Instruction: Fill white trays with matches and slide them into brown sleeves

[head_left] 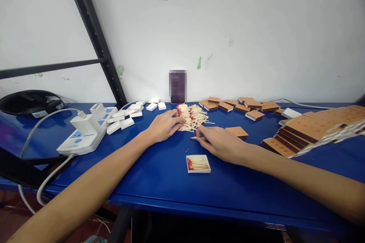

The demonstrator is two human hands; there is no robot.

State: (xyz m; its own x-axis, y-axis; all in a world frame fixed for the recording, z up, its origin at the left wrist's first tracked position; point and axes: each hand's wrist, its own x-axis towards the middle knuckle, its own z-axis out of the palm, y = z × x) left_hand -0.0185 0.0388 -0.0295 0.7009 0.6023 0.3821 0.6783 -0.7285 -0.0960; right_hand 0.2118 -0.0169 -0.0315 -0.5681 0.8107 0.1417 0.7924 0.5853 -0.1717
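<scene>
Right hand (221, 142) pinching match (193, 137), long axis sideways, head left. Tray (199, 172) just nearside, right hand closer. Left hand (165, 124) at pile (194, 115), can't tell grip.

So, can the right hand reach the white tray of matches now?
Probably yes: the right hand is just beyond the white tray, with nothing visible between them, though it seems to pinch a match.
</scene>
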